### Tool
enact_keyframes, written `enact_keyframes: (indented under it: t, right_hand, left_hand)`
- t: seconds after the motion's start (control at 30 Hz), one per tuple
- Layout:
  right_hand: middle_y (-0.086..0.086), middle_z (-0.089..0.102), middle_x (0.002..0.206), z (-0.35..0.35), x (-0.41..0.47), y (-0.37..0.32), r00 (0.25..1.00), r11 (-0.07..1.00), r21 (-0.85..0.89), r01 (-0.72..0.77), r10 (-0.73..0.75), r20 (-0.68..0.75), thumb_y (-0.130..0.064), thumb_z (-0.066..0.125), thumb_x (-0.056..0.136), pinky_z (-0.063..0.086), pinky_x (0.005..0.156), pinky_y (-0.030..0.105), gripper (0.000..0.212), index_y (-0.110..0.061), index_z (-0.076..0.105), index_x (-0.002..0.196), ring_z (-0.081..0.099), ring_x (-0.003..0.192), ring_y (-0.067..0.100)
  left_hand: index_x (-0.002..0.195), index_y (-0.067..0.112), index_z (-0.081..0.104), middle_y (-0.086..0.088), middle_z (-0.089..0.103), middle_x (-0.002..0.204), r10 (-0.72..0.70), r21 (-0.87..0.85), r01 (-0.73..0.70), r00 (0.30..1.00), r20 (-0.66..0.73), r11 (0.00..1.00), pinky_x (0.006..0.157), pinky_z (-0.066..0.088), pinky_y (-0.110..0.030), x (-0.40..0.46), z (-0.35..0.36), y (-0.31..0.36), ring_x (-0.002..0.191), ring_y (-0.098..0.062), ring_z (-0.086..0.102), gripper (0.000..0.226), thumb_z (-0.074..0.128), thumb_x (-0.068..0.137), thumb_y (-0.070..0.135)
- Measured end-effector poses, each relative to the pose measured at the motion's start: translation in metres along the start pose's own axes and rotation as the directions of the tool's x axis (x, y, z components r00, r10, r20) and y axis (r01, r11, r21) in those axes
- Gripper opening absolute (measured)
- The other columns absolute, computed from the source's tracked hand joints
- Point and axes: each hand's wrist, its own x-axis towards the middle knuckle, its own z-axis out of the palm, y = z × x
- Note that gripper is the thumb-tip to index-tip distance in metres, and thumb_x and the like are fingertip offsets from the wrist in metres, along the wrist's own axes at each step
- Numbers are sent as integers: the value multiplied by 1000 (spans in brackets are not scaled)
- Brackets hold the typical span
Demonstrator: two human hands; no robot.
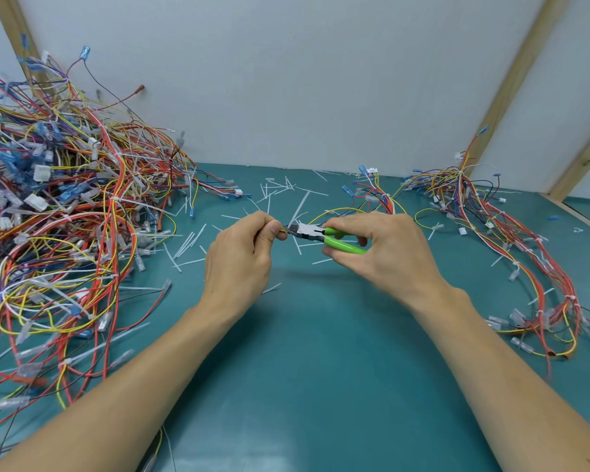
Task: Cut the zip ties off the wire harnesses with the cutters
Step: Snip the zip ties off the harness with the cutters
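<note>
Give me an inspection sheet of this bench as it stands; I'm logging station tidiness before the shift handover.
Surface: teal bench mat, bare in the near middle.
Job's things: green-handled cutters, nose at the yellow wire the left hand pinches; whether a tie sits in the jaws cannot be told.
Clutter: cut white zip-tie pieces scattered over the far middle.
Grippers: left hand pinches the wire; right hand grips the cutters' handles.
Cables: big tangled harness pile at left; smaller harness bundle at right.
Surroundings: white wall panels with wooden battens.
</note>
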Motion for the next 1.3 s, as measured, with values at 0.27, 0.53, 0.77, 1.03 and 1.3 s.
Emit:
enact_keyframes:
  t: [0.27,0.53,0.77,1.03,1.3]
  right_hand:
    - [-19,71,83,2,-1,-3,998,999,30,-42,43,-42,-33,80,84,51,64,38,17,-34,77,100,45,62,7]
    - [-15,68,78,3,2,-3,960,954,278,-113,177,-219,-47,75,85,49,66,27,16,-32,73,90,61,70,14]
    - [-21,70,92,14,-11,-14,905,997,52,-60,32,423,-67,78,75,54,83,34,41,-36,72,101,63,87,2]
    - [-15,63,114,39,-16,-34,891,999,-23,49,-33,453,-68,67,86,44,90,32,49,-35,67,122,52,110,8]
    - [-13,71,101,32,-14,-39,997,983,176,-48,58,-48,-44,74,91,52,85,33,26,-24,75,108,63,92,8]
  left_hand:
    - [85,27,67,15,46,53,-9,-3,9,1000,-18,1000,52,21,-34,1,0,-1,51,-12,38,26,51,105,31]
    - [86,27,73,8,29,43,-132,-184,136,991,35,974,51,19,-30,6,2,-7,45,-13,25,29,51,104,29]
    - [88,24,73,5,46,62,-264,-364,225,963,-61,904,49,27,-17,18,-5,-13,54,-4,33,19,59,100,21]
    - [89,22,70,5,54,63,-193,-282,188,981,11,941,54,31,-24,12,3,-16,54,-7,38,14,60,99,19]
    - [91,20,70,26,56,57,-181,-281,179,983,19,943,53,33,-12,12,4,-19,54,3,47,11,62,98,16]
